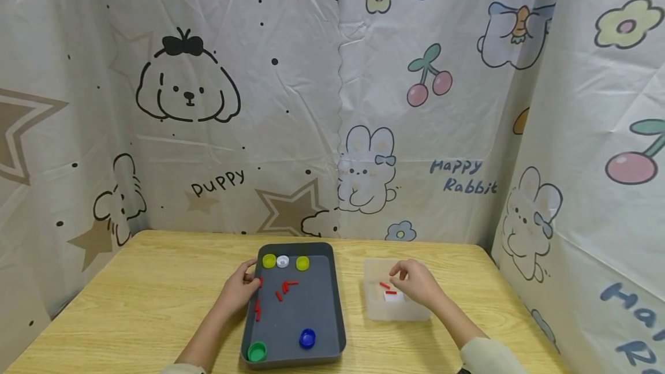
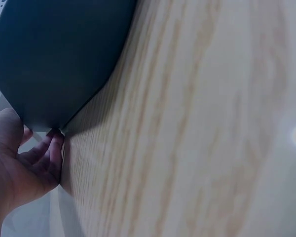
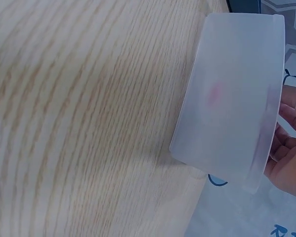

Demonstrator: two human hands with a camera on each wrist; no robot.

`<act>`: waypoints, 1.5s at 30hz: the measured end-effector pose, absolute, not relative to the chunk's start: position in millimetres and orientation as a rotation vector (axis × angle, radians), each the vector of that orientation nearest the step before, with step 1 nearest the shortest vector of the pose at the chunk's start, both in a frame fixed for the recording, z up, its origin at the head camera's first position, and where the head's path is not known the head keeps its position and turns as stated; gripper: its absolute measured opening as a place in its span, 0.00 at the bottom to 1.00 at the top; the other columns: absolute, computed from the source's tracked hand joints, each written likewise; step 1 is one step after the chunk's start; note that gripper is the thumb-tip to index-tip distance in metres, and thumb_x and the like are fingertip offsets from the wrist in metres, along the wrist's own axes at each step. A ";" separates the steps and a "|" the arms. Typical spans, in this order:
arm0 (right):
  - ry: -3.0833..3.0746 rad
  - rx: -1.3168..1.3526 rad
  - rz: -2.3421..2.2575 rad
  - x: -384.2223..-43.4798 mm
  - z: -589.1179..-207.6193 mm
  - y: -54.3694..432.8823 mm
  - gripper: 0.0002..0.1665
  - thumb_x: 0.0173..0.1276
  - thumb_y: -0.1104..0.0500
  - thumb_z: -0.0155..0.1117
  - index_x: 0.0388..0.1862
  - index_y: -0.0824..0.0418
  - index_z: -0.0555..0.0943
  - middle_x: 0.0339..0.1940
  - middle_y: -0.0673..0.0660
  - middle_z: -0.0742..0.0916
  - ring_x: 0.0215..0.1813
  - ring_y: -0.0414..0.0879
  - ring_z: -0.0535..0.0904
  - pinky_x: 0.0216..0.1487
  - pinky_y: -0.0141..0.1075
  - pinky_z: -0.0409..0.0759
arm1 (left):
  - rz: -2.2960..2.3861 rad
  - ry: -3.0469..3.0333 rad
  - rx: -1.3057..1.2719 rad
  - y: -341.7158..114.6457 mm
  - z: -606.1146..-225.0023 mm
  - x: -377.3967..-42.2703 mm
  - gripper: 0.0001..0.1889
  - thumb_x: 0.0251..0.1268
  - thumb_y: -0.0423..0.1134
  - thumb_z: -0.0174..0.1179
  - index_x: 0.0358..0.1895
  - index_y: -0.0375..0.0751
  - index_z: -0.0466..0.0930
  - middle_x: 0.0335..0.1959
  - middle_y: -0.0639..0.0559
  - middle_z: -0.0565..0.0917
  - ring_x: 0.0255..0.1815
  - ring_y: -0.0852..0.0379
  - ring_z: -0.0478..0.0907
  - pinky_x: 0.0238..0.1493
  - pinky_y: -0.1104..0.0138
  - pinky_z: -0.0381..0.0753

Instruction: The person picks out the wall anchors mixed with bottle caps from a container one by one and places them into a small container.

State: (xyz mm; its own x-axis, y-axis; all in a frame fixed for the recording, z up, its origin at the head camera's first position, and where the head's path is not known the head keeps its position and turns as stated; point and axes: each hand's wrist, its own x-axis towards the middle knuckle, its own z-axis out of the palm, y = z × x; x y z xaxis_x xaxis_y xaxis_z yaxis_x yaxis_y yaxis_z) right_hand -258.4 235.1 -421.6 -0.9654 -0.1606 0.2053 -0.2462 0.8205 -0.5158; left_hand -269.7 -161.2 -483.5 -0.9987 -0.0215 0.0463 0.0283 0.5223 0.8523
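My left hand grips the left rim of a dark grey tray, its thumb over the edge near some red sticks. In the left wrist view the fingers of the left hand reach the tray's lower edge. Several short red sticks lie in the tray. My right hand hovers over a translucent box, fingers loosely bent, with nothing visible between them. Inside the box are red sticks and a white piece. The box wall partly hides the right fingers in the right wrist view.
Yellow caps and a white cap sit at the tray's far end. A green cap and a blue cap lie at its near end. Under everything is a wooden table, with a printed curtain behind.
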 end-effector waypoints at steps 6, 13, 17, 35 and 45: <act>-2.859 0.307 0.836 -258.8 -419.0 232.4 0.02 0.56 0.63 0.67 0.29 0.58 0.82 0.24 0.51 0.77 0.29 0.42 0.68 0.29 0.33 0.66 | -1.512 -2.682 -0.029 -161.7 -483.2 -269.8 0.28 0.62 0.34 0.52 0.67 0.35 0.61 0.42 0.39 0.78 0.42 0.50 0.76 0.42 0.60 0.77; -2.860 0.293 0.887 -258.4 -417.1 227.1 0.02 0.57 0.62 0.67 0.30 0.58 0.82 0.25 0.51 0.77 0.29 0.43 0.69 0.28 0.34 0.67 | -1.512 -2.686 -0.015 -161.6 -483.9 -268.7 0.28 0.62 0.34 0.52 0.67 0.36 0.61 0.42 0.39 0.78 0.42 0.51 0.76 0.43 0.60 0.77; -2.854 0.305 0.907 -259.3 -415.3 223.2 0.02 0.57 0.61 0.66 0.31 0.57 0.82 0.25 0.51 0.78 0.27 0.42 0.69 0.27 0.33 0.68 | -1.513 -2.683 -0.022 -161.8 -483.5 -269.3 0.28 0.62 0.34 0.52 0.67 0.36 0.61 0.42 0.40 0.78 0.41 0.51 0.76 0.43 0.60 0.77; -2.836 0.475 0.996 -264.1 -415.1 185.6 0.03 0.59 0.61 0.65 0.32 0.59 0.83 0.27 0.52 0.80 0.25 0.41 0.70 0.24 0.31 0.69 | -1.501 -2.681 -0.016 -162.5 -486.7 -270.7 0.28 0.61 0.34 0.52 0.67 0.37 0.62 0.43 0.39 0.78 0.43 0.49 0.76 0.44 0.59 0.77; -2.817 0.522 0.954 -269.5 -414.8 162.2 0.04 0.59 0.60 0.65 0.33 0.58 0.83 0.29 0.53 0.79 0.27 0.42 0.70 0.27 0.32 0.69 | -1.510 -2.686 -0.016 -162.9 -485.1 -271.2 0.28 0.61 0.34 0.52 0.67 0.37 0.62 0.42 0.40 0.79 0.42 0.50 0.76 0.43 0.59 0.77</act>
